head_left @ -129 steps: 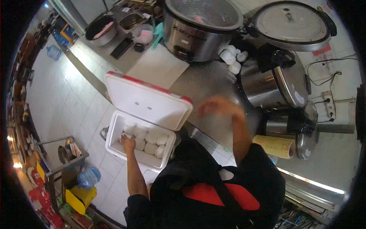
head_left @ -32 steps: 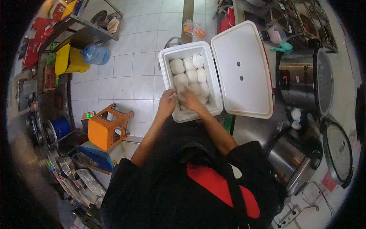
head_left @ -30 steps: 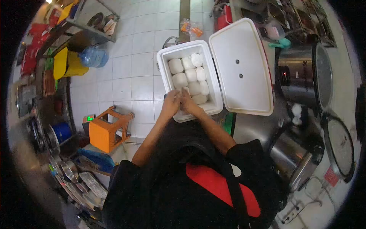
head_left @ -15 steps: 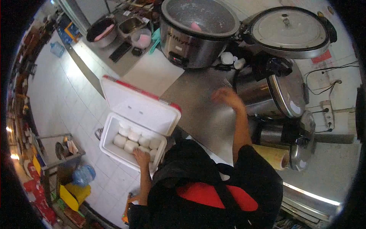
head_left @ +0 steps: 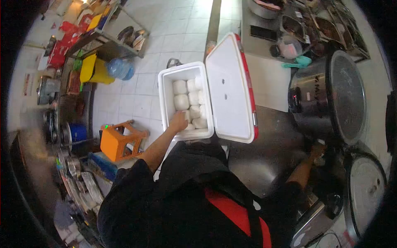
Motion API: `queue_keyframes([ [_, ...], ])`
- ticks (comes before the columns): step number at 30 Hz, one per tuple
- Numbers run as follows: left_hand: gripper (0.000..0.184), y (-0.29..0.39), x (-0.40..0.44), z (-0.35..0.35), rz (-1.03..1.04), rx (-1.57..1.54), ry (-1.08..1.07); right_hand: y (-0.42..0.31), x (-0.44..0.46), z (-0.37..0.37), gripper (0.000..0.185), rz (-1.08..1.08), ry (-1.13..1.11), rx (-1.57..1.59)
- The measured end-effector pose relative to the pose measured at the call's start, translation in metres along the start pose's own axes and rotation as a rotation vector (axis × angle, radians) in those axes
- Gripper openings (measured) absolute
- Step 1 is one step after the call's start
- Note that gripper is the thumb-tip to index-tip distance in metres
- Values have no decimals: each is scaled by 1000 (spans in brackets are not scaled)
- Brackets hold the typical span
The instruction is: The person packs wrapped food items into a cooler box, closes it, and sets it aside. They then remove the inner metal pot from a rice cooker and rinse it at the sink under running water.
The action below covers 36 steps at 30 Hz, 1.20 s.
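A white cooler box (head_left: 210, 130) stands with its red-edged lid (head_left: 230, 91) swung up to the right. Inside sit several white rounded bundles (head_left: 181, 101), packed side by side. My left hand (head_left: 178, 122) reaches over the box's near left wall, its fingers lying on a bundle in the lower left corner. Off to the right, my right hand (head_left: 317, 151) is low beside the big rice cooker (head_left: 314, 101), close to small white things; shade and blur hide its fingers. The rice cooker's inner pot is seen from above at a slant.
An orange stool (head_left: 113, 142) stands on the tiled floor at left, below a blue water bottle (head_left: 120, 68) and a yellow bin (head_left: 94, 69). A steel counter (head_left: 264, 157) runs along the right, with a green cloth (head_left: 300, 62), a black phone-like slab (head_left: 263, 33) and a round lid (head_left: 368, 186).
The view has turned, so the cooler box now appears near the middle. My right hand has gone from above the counter to beside the rice cooker. My left hand stays on the bundles.
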<state>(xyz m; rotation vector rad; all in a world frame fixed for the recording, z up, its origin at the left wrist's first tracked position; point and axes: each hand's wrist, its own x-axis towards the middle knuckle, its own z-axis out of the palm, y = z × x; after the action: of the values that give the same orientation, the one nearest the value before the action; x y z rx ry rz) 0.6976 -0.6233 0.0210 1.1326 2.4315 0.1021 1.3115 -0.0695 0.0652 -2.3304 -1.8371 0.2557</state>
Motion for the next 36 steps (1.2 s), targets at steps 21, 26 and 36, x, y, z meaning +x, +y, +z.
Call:
queue_keyframes([
  [21,51,-1,-46,-42,152,-437,120,-527,-516,90,68,-681,-835,512],
  [26,47,-11,-68,-85,115,-599,-26,-538,-555,212,77,-783,-391,246],
  [36,56,-23,95,-60,129,-664,164,-350,-490,-56,37,-818,-1268,680],
])
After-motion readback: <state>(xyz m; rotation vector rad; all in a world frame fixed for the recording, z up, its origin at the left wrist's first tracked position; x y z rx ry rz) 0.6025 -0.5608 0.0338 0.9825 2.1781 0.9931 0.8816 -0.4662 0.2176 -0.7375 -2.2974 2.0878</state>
